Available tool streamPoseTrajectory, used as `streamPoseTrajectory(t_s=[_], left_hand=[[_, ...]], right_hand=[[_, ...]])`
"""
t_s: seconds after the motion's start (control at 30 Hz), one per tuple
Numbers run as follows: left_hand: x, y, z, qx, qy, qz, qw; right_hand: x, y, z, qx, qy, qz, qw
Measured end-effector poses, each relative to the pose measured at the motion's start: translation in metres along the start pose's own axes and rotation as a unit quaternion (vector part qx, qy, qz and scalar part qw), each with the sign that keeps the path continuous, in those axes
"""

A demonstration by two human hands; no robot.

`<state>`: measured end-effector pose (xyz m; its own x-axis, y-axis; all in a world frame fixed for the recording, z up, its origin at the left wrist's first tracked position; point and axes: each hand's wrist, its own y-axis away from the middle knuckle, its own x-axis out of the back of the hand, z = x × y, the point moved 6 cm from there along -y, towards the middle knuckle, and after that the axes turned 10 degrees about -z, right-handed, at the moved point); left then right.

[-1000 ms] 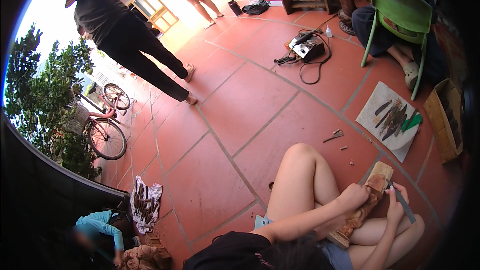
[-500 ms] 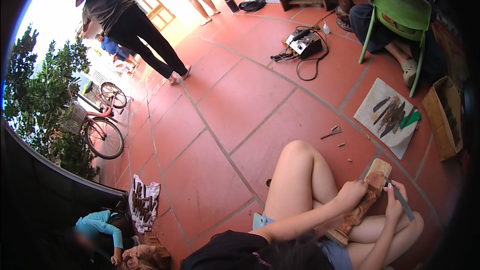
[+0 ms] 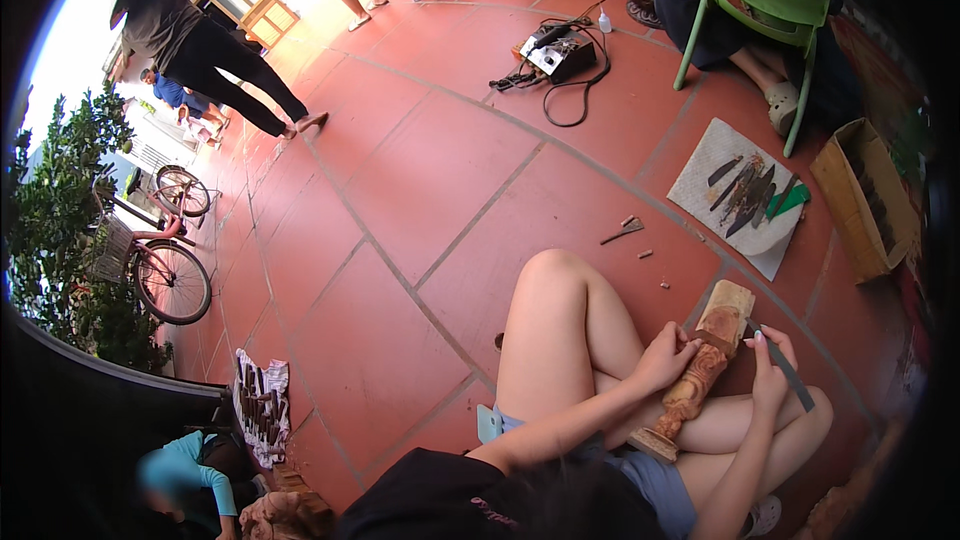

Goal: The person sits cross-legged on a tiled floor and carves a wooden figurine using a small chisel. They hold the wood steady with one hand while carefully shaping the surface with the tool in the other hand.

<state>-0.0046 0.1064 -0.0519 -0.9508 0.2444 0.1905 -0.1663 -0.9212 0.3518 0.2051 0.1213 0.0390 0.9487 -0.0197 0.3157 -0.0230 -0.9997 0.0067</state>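
A carved wooden piece, reddish brown with a pale squared upper end, leans slantwise across my bent legs. At its left side is my left hand, fingers closed on a narrow brown strip that lies across the carving. On the other side my right hand pinches a long flat grey strip; its lower end hangs past the hand toward my knee, while its upper end reaches the carving. Whether the brown and grey parts are one strip, I cannot tell.
Dark blades lie on white paper beside a wooden box. A small brush-like tool rests on the red tiles. Beyond are a corded device, a green chair with a seated person, and a bicycle. Another person works lower left.
My left hand has slid from over the carving to its left side, baring more of the carved surface. The right hand still holds the grey strip. The whole view has shifted.
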Motion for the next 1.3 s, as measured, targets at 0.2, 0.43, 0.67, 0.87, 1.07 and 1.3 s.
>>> streamPoseTrajectory(t_s=[0.2, 0.43, 0.67, 0.87, 1.07, 1.3], left_hand=[[-0.049, 0.007, -0.001, 0.185, 0.457, -0.258, 0.831], [-0.048, 0.013, 0.003, 0.068, 0.405, -0.335, 0.848], [-0.040, 0.020, 0.004, 0.024, 0.196, -0.282, 0.939], [-0.037, 0.019, -0.002, 0.029, 0.159, -0.262, 0.951], [-0.038, 0.017, 0.002, -0.001, 0.141, -0.247, 0.959], [-0.037, 0.018, 0.008, 0.001, 0.087, -0.234, 0.968]], right_hand=[[0.032, 0.013, 0.010, -0.012, 0.055, 0.036, 0.998], [0.005, 0.048, -0.036, 0.018, 0.090, -0.001, 0.996], [-0.019, 0.063, -0.049, 0.081, 0.233, -0.021, 0.969], [-0.028, 0.049, -0.048, 0.106, 0.325, -0.028, 0.939], [-0.035, 0.030, -0.049, 0.141, 0.368, -0.097, 0.914], [-0.034, 0.028, -0.042, 0.107, 0.346, -0.037, 0.931]])
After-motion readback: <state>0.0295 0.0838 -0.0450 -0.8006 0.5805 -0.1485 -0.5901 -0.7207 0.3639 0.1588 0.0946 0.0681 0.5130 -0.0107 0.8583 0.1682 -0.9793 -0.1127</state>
